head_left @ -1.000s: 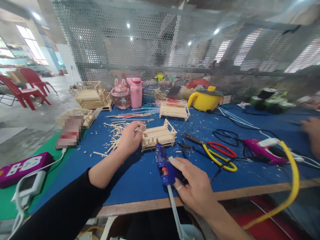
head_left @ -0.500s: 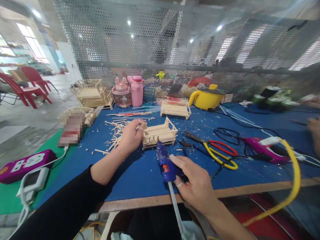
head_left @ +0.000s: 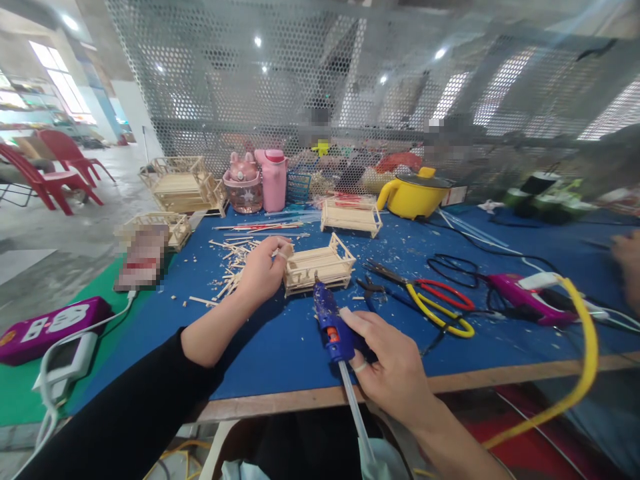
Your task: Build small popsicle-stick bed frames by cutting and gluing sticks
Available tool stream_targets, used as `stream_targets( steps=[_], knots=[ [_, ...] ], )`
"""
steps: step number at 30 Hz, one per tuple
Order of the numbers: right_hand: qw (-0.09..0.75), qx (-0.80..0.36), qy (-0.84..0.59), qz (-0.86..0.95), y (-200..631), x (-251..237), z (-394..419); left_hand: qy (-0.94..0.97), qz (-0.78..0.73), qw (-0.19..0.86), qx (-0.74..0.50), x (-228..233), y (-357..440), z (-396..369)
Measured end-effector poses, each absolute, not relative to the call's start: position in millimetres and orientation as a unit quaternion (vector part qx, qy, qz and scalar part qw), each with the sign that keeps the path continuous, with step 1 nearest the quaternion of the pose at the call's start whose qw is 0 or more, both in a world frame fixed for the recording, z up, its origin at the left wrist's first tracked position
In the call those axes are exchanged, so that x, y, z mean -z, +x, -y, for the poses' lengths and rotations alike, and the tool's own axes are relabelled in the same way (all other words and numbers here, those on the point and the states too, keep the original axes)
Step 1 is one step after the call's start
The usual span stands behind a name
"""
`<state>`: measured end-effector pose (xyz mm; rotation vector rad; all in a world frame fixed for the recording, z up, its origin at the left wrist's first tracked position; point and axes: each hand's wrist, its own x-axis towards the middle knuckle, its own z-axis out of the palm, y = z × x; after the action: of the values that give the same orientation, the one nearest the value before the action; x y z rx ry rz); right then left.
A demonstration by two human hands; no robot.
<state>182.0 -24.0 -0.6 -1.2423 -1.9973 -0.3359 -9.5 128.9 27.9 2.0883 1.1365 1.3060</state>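
Note:
A small model bed of pale wooden sticks (head_left: 323, 267) stands on the blue tabletop. My left hand (head_left: 265, 269) is closed on its left end, with thumb and fingers pinched at the corner post. Wrapped in my right hand (head_left: 393, 363) is a blue hot glue gun (head_left: 333, 327), a long clear glue stick (head_left: 356, 413) trailing from its back. The gun's nozzle points at the near rail of the bed and appears to touch it or come very close. Cut sticks (head_left: 233, 267) lie loose beside my left hand.
Right of the glue gun lie pliers (head_left: 385, 272) and scissors-like cutters with red and yellow handles (head_left: 445, 300). Cables run to a purple power strip (head_left: 530, 299). Behind stand another stick bed (head_left: 351, 219), a yellow pot (head_left: 417, 197) and a pink bottle (head_left: 273, 183). Another person's hand (head_left: 627, 257) shows at far right.
The glue gun and my right hand have shifted very slightly. My left hand and the model bed stay in place.

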Motion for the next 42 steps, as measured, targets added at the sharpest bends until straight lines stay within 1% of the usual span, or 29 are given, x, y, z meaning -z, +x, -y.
stream_targets(
  steps=[14, 25, 37, 42],
  knots=[
    [0.374, 0.152, -0.469, 0.786, 182.0, 0.0, 23.5, 0.754, -0.403, 0.209, -0.475, -26.9, -9.6, -129.8],
    [0.371, 0.134, -0.458, 0.797, 181.6, -2.9, 22.9, 0.753, -0.406, 0.213, -0.472, -26.9, -9.4, -129.5],
    [0.355, 0.155, -0.449, 0.805, 184.4, -0.1, 20.9, 0.749, -0.412, 0.218, -0.470, -29.0, -8.8, -127.9],
    [0.363, 0.154, -0.453, 0.799, 183.7, -1.7, 21.5, 0.752, -0.415, 0.212, -0.465, -28.8, -9.1, -128.5]
  ],
)
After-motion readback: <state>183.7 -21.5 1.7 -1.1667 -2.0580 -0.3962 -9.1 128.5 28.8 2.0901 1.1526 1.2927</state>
